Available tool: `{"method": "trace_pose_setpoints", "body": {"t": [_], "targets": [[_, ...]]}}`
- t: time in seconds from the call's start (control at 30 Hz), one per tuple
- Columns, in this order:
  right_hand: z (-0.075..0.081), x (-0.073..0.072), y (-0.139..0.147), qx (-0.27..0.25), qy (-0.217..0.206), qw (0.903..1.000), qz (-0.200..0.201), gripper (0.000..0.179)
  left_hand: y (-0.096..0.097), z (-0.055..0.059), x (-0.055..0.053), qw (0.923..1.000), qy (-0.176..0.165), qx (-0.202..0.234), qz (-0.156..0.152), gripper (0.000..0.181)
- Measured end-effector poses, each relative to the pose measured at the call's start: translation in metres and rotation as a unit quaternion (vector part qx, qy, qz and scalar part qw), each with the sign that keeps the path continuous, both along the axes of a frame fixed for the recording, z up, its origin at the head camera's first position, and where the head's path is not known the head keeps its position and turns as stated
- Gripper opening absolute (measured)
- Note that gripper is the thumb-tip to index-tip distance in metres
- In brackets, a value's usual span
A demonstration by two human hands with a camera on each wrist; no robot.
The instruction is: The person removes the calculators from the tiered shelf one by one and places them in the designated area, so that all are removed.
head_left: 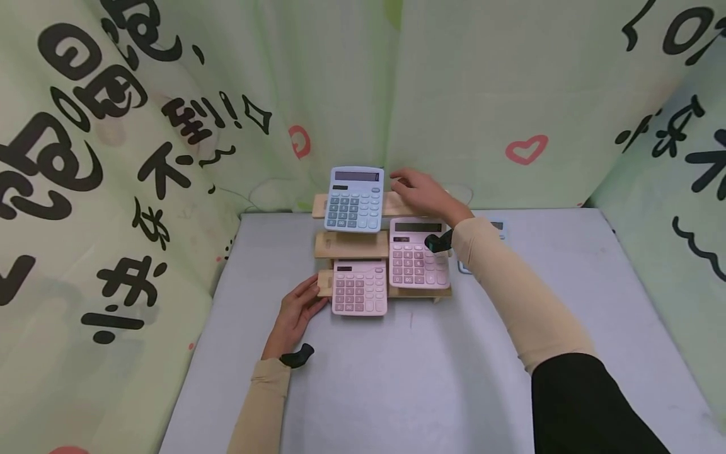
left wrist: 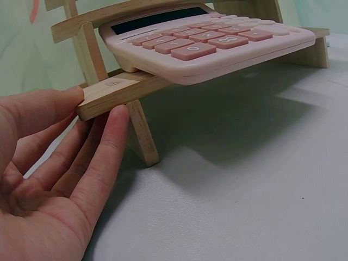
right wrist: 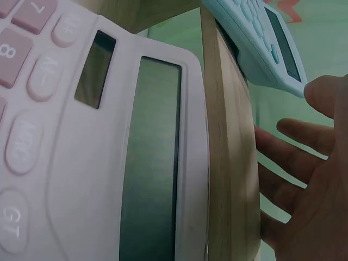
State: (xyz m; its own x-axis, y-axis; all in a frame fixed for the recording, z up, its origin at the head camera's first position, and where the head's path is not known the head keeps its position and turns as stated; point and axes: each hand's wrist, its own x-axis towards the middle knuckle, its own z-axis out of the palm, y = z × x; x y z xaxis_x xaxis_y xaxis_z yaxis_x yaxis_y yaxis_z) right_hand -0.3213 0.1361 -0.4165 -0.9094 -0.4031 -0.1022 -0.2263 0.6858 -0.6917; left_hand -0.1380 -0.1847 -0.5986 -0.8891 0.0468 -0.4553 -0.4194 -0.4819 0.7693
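Note:
A tiered wooden display stand (head_left: 351,244) stands on the table. My left hand (head_left: 296,315) pinches the left end of its lowest slat, thumb on the end and fingers below, as the left wrist view shows. On that slat leans a pink calculator (head_left: 360,287). A second pink calculator (head_left: 418,271) leans on the right side, partly behind my right wrist. High on the left rests a blue calculator (head_left: 354,198). My right hand (head_left: 421,191) is behind the top slat (right wrist: 234,163), fingers loosely spread at its back. The thumb lies at the blue calculator's corner; contact is unclear.
Another blue calculator (head_left: 498,228) lies to the right of the stand, mostly hidden by my right forearm. A printed curtain (head_left: 454,113) hangs behind and at both sides of the white table (head_left: 397,378).

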Motion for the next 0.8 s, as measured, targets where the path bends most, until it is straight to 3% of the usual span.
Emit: {"method": "trace_pose_setpoints", "body": {"t": [0.17,0.43,0.8], "targets": [[-0.004,-0.009,-0.012,-0.013,-0.012,0.9998,0.012,0.053,-0.002,0.000,0.001,1.0000,0.000,-0.009,0.000,0.054],[-0.006,-0.022,-0.025,-0.034,-0.080,0.9963,-0.002,0.058,0.000,-0.001,0.001,1.0000,0.008,-0.001,-0.002,0.053],[-0.003,-0.025,-0.031,-0.053,-0.067,0.9963,-0.002,0.043,0.000,-0.001,0.000,1.0000,0.007,0.002,-0.001,0.053]]}}
